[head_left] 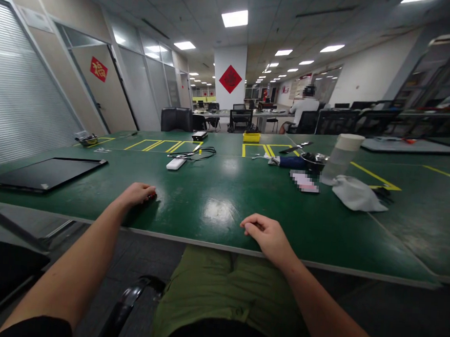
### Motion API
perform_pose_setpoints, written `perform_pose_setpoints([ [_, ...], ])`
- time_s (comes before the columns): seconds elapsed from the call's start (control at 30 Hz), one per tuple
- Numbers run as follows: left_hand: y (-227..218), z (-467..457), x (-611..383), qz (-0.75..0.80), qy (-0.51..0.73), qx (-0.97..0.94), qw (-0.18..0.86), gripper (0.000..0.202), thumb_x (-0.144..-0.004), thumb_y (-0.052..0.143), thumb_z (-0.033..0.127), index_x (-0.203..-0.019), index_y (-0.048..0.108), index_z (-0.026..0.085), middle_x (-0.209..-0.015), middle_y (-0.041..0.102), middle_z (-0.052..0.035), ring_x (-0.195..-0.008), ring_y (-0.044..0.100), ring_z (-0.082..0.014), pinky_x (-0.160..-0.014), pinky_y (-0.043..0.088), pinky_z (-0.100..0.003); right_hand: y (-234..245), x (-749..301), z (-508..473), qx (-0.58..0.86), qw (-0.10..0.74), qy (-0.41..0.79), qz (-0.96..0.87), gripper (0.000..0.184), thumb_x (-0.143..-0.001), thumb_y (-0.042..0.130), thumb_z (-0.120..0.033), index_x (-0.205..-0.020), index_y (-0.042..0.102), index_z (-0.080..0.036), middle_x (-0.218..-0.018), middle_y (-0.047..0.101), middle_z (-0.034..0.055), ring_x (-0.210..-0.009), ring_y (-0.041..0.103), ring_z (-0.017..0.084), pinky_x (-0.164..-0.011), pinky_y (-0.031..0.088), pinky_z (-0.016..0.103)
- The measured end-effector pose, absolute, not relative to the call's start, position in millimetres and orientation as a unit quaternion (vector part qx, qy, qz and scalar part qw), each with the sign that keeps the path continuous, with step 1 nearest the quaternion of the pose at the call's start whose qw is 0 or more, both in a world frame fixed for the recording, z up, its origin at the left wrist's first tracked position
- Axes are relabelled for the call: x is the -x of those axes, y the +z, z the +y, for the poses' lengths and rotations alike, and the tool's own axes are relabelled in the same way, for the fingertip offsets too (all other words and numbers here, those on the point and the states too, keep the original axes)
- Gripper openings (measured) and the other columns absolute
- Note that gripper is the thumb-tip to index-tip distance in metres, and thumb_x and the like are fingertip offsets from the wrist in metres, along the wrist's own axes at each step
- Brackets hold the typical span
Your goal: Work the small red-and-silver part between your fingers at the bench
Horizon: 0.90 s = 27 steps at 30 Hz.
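Observation:
My left hand (pixel 139 193) rests knuckles-up on the green table (pixel 215 198) near its front edge, fingers curled into a loose fist; whether anything lies under them is hidden. My right hand (pixel 265 234) rests at the table's front edge, fingers curled under, with nothing visible in them. Both forearms reach in from below. The stretch of tabletop between the hands is bare and shiny. The nearest objects sit farther back: a white rectangular device (pixel 176 163) and black cables (pixel 195 153).
A black flat tray (pixel 47 173) lies at left. At right stand a translucent bottle (pixel 341 158), a white cloth (pixel 356 194), a metal bowl (pixel 315 161) and a yellow box (pixel 251 136). Yellow tape marks the table. A seated person (pixel 304 110) is far behind. A black chair arm (pixel 126 303) is at my lap.

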State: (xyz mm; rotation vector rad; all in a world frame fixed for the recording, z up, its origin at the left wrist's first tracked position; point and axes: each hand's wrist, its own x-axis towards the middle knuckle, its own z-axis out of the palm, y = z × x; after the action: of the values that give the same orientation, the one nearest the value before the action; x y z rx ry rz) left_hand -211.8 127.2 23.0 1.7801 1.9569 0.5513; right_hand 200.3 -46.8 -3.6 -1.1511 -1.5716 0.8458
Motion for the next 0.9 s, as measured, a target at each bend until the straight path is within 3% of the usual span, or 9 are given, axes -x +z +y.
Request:
perform_pose_setpoints([
  [0.27,20.2,91.5,69.7,0.521,0.142,-0.797,0.271,0.034,-0.074,0.05,0.043,-0.08,0.07,0.016,-0.071,0.068,-0.0038,-0.053,0.056,-0.014,-0.051,0.041,-0.023,-6.1,-200.0,-45.7,0.476,0.493,0.347,-0.64,0.018,-0.08,0.052,-0.026,-0.081,0.067,-0.015,-0.071,0.065,0.003,-0.068,0.06,0.016,-0.064,0.045,0.026],
  [0.43,12.9,68.5,7.3,0.457,0.152,-0.831,0.279,0.027,-0.074,0.048,0.026,-0.082,0.072,0.015,-0.065,0.068,-0.0042,-0.057,0.06,-0.0148,-0.056,0.043,-0.023,-10.7,-200.0,-44.4,0.509,0.512,0.291,-0.627,0.018,-0.08,0.052,-0.026,-0.083,0.067,-0.016,-0.075,0.066,0.0036,-0.069,0.059,0.016,-0.066,0.045,0.027],
  [0.53,8.0,55.9,-13.1,0.393,0.181,-0.817,0.381,0.032,-0.076,0.049,0.023,-0.099,0.068,0.012,-0.073,0.07,-0.0058,-0.066,0.064,-0.0151,-0.062,0.046,-0.023,-12.4,-199.1,-42.9,0.524,0.535,0.245,-0.615,0.018,-0.079,0.051,-0.024,-0.087,0.066,-0.017,-0.082,0.066,0.0045,-0.073,0.059,0.017,-0.067,0.046,0.027],
  [0.63,4.3,46.0,-24.0,0.365,0.201,-0.793,0.445,0.045,-0.078,0.045,0.016,-0.122,0.053,0.008,-0.08,0.07,-0.0076,-0.066,0.064,-0.0144,-0.064,0.049,-0.025,-13.8,-197.5,-40.1,0.526,0.546,0.196,-0.621,0.022,-0.078,0.048,-0.017,-0.092,0.065,-0.017,-0.09,0.064,0.0058,-0.079,0.059,0.017,-0.071,0.047,0.028],
  [0.77,2.1,38.5,-31.0,0.405,0.253,-0.842,0.251,0.042,-0.076,0.046,0.011,-0.115,0.06,0.016,-0.091,0.067,-0.0074,-0.079,0.062,-0.0159,-0.077,0.048,-0.027,-18.3,-194.0,-34.7,0.564,0.505,0.128,-0.641,0.035,-0.07,0.047,-0.008,-0.1,0.064,-0.017,-0.096,0.059,0.0069,-0.072,0.056,0.016,-0.072,0.047,0.03],
  [0.9,0.6,32.8,-38.0,0.376,0.209,-0.893,0.133,0.034,-0.079,0.049,0.015,-0.107,0.065,0.022,-0.097,0.063,-0.0066,-0.089,0.06,-0.018,-0.085,0.045,-0.027,-24.7,-191.2,-28.6,0.593,0.446,0.08,-0.665,0.039,-0.069,0.053,-0.01,-0.107,0.062,-0.016,-0.101,0.056,0.01,-0.09,0.056,0.022,-0.086,0.044,0.034],
])
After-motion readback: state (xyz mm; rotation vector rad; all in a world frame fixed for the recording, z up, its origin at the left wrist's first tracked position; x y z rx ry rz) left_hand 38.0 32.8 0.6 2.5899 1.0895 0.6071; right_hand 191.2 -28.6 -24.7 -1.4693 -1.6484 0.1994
